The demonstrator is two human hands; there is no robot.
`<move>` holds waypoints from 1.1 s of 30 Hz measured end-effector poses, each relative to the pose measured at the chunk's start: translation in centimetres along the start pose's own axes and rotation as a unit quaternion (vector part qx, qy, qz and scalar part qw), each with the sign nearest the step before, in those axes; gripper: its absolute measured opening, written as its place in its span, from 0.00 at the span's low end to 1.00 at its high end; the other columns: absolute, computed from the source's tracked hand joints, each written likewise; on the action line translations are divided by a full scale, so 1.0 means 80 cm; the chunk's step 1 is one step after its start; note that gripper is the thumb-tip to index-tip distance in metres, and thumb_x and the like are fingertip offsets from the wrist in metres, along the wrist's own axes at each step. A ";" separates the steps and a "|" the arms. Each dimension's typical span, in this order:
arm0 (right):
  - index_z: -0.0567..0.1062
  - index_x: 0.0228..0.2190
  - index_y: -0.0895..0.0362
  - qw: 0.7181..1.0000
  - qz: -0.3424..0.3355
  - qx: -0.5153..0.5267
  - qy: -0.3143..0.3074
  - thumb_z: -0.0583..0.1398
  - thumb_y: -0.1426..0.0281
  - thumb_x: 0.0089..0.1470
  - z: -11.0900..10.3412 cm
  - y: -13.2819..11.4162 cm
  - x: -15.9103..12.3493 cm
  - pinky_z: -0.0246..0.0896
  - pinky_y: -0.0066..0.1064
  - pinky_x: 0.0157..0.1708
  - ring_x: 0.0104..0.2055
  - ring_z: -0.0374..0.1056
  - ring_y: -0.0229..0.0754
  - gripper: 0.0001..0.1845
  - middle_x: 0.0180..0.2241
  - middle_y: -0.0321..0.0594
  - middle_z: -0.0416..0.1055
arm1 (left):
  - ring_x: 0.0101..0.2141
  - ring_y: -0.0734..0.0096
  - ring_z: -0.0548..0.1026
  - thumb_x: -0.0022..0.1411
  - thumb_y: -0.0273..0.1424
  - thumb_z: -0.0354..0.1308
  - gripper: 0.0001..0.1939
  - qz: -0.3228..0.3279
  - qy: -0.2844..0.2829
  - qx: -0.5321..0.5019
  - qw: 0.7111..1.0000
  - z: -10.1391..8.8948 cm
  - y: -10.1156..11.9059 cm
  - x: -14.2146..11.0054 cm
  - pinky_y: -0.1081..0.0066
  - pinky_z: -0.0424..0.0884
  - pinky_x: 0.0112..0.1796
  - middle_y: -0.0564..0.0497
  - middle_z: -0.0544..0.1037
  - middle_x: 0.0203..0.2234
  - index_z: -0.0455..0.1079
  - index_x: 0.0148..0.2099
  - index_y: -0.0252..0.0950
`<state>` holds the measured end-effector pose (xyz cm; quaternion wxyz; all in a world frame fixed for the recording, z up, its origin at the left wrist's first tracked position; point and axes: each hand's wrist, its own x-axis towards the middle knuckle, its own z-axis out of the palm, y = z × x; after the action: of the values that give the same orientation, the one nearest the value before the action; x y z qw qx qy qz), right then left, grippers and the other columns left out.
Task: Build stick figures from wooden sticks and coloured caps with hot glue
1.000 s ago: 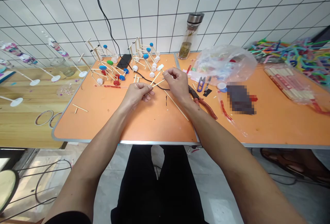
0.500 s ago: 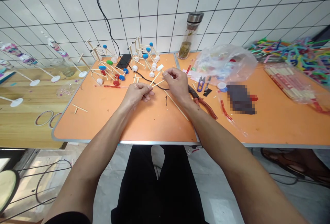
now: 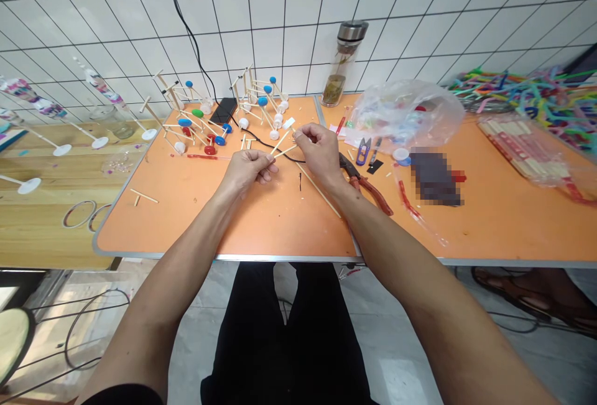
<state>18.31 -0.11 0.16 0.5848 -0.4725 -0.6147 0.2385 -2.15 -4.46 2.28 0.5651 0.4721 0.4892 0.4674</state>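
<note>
Two thin wooden sticks [image 3: 280, 142] form a narrow V above the orange table. Their joined end is pinched between the thumb and fingers of my left hand [image 3: 247, 172]. At the wider end, my right hand [image 3: 321, 153] has its thumb and fingertips closed at the lower stick's tip; the exact contact is partly hidden by the fingers. A longer wooden stick [image 3: 319, 190] lies on the table below my right hand. Beside my right wrist are pliers [image 3: 366, 187] with red handles. Short stick pieces [image 3: 247, 142] lie just beyond my left hand.
Stick frames with coloured caps [image 3: 198, 114] stand at the back left, near a phone [image 3: 224, 111]. Purple thread snips [image 3: 363, 151], a glass bottle [image 3: 344, 66] and a plastic bag [image 3: 405, 112] are to the right. A black cable [image 3: 261, 141] crosses behind my hands.
</note>
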 end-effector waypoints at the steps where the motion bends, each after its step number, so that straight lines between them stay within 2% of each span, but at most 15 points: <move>1: 0.76 0.29 0.50 1.000 0.003 -0.001 -0.001 0.65 0.65 0.65 0.000 -0.001 0.000 0.60 0.40 0.44 0.37 0.67 0.44 0.11 0.31 0.35 0.73 | 0.18 0.79 0.75 0.66 0.30 0.80 0.13 0.000 0.000 0.000 1.000 0.000 0.000 0.000 0.78 0.68 0.21 0.46 0.87 0.26 0.82 0.31 0.32; 6: 0.73 0.28 0.50 0.999 0.016 0.023 -0.017 0.66 0.61 0.67 -0.005 -0.008 0.002 0.61 0.39 0.41 0.35 0.65 0.43 0.16 0.29 0.34 0.70 | 0.18 0.79 0.75 0.66 0.29 0.80 0.13 -0.005 0.010 0.001 1.000 -0.001 0.005 -0.001 0.78 0.68 0.21 0.47 0.87 0.26 0.81 0.32 0.32; 11: 0.78 0.30 0.50 0.993 0.076 0.090 -0.005 0.67 0.55 0.65 -0.014 -0.004 0.015 0.63 0.37 0.38 0.35 0.68 0.43 0.16 0.31 0.36 0.74 | 0.18 0.79 0.76 0.67 0.28 0.78 0.12 -0.013 0.009 -0.003 1.000 -0.001 0.008 -0.001 0.78 0.69 0.22 0.47 0.88 0.26 0.81 0.32 0.32; 15: 0.79 0.28 0.51 0.990 0.102 0.092 -0.026 0.71 0.58 0.61 -0.021 -0.003 0.021 0.62 0.36 0.35 0.31 0.66 0.42 0.13 0.27 0.35 0.72 | 0.18 0.79 0.75 0.69 0.26 0.77 0.13 -0.011 0.010 -0.001 1.000 -0.001 0.008 -0.002 0.78 0.68 0.21 0.46 0.88 0.26 0.81 0.31 0.32; 18: 0.82 0.28 0.52 0.986 0.119 0.108 -0.051 0.72 0.61 0.58 -0.024 -0.008 0.019 0.64 0.35 0.35 0.33 0.68 0.41 0.11 0.29 0.36 0.76 | 0.18 0.80 0.75 0.70 0.24 0.74 0.13 -0.012 0.013 0.001 1.000 -0.001 0.008 -0.003 0.78 0.68 0.21 0.46 0.87 0.26 0.81 0.31 0.32; 23: 0.83 0.28 0.52 0.982 0.138 0.107 -0.074 0.75 0.58 0.56 -0.024 -0.011 0.015 0.68 0.34 0.36 0.36 0.71 0.43 0.13 0.30 0.37 0.78 | 0.18 0.79 0.75 0.67 0.27 0.77 0.12 -0.011 0.009 0.005 1.000 -0.003 0.008 -0.003 0.78 0.69 0.21 0.46 0.87 0.26 0.81 0.31 0.32; 26: 0.84 0.28 0.52 0.981 0.136 0.105 -0.087 0.75 0.60 0.56 -0.025 -0.011 0.015 0.68 0.34 0.37 0.36 0.71 0.43 0.11 0.30 0.37 0.79 | 0.18 0.79 0.75 0.66 0.27 0.77 0.12 -0.009 0.008 0.007 1.000 -0.004 0.008 -0.003 0.78 0.68 0.21 0.46 0.87 0.25 0.81 0.31 0.32; 33: 0.84 0.28 0.52 0.980 0.136 0.107 -0.100 0.74 0.65 0.56 -0.025 -0.013 0.013 0.63 0.31 0.34 0.32 0.66 0.40 0.07 0.27 0.35 0.76 | 0.17 0.79 0.74 0.66 0.26 0.74 0.12 -0.001 0.006 0.016 1.000 -0.003 0.011 -0.004 0.78 0.68 0.20 0.47 0.86 0.24 0.81 0.29 0.33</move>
<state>20.03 -0.18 2.00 0.5301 -0.4597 -0.5710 0.4262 -2.51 -4.65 3.13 0.5546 0.4777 0.5007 0.4620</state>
